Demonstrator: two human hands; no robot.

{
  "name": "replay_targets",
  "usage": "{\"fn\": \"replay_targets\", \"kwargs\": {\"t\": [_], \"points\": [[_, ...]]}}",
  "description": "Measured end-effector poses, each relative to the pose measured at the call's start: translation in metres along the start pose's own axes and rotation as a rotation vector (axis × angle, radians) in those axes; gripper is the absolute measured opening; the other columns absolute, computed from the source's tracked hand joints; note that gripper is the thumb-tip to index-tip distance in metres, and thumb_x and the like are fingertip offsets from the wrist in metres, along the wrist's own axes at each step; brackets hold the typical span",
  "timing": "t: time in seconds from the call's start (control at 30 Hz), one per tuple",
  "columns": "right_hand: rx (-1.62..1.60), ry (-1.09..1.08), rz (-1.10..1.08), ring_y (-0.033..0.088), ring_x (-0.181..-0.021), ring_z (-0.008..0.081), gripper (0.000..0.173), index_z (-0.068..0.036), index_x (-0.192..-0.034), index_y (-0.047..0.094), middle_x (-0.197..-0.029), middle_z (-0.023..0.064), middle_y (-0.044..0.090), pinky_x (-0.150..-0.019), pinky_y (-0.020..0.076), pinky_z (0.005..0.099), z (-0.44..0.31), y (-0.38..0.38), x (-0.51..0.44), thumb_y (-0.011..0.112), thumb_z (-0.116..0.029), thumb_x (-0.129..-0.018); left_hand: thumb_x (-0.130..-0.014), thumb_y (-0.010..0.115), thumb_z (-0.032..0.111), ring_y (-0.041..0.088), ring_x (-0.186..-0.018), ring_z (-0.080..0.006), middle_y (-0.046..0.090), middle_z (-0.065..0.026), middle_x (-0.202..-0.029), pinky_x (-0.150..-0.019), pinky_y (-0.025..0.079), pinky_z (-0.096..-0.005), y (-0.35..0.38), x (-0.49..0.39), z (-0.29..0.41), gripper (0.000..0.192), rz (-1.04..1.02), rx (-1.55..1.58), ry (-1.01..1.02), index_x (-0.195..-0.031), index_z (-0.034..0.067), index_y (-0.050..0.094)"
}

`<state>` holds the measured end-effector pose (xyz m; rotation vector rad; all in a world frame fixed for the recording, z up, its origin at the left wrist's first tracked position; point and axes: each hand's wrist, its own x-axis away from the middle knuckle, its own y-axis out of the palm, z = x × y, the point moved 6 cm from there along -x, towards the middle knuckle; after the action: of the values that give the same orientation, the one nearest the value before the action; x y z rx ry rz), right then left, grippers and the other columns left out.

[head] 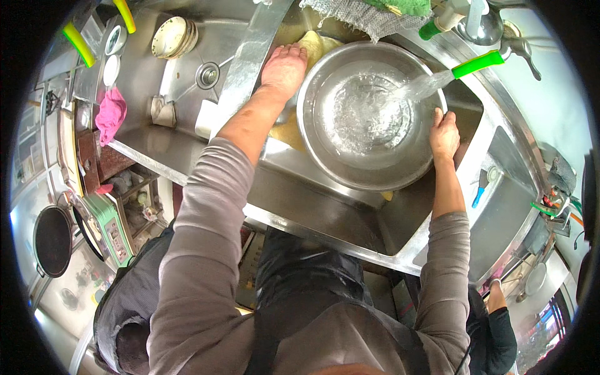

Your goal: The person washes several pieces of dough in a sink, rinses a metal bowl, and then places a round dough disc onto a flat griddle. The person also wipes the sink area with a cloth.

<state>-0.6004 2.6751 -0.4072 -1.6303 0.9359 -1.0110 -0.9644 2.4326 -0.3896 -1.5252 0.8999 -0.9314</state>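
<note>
A large stainless steel basin (323,161) sits in the right-hand sink, with clear, rippling water in it. Water pours into it from a bright green hose end (478,64) at its upper right. My right hand (445,133) grips the basin's right rim, thumb on top. Just left of the basin, my left hand (284,68) reaches palm down beside the sink divider. Its fingertips meet a yellowish, soft-looking item (311,44); whether they grip it is hidden. More yellowish material (288,132) shows beneath the basin's left side.
The left sink (211,35) holds stacked bowls (169,37) near a drain. A pink cloth (111,115) hangs over its edge. Grey mesh cloth (358,16) lies behind the basin. A blue-handled scraper (479,190) rests on the right counter. Other people stand on both sides.
</note>
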Motion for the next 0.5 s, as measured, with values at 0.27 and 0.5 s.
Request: {"fn": "replay_targets", "kwargs": {"t": [0.27, 0.5], "points": [[0.024, 0.001, 0.014, 0.068, -0.096, 0.0528, 0.049, -0.006, -0.106, 0.053, -0.095, 0.0284, 0.072, -0.086, 0.0520, 0.0605, -0.002, -0.003, 0.001, 0.044, -0.053, -0.107, -0.095, 0.052, 0.004, 0.068, -0.113, -0.0361, 0.061, -0.0161, -0.134, -0.097, 0.057, -0.0458, 0.083, 0.030, -0.003, 0.049, -0.209, 0.380, -0.318, -0.142, 0.019, 0.054], [0.034, -0.003, 0.020, 0.067, -0.094, 0.0546, 0.051, -0.004, -0.107, 0.054, -0.096, 0.0301, 0.071, -0.084, 0.0516, 0.0616, -0.002, -0.001, 0.001, 0.045, -0.055, -0.106, -0.100, 0.045, 0.007, 0.065, -0.122, -0.0363, 0.053, -0.0174, -0.146, -0.101, 0.055, -0.0458, 0.103, 0.027, 0.000, 0.078, -0.366, 0.419, -0.327, -0.164, 0.043, 0.019]]}}
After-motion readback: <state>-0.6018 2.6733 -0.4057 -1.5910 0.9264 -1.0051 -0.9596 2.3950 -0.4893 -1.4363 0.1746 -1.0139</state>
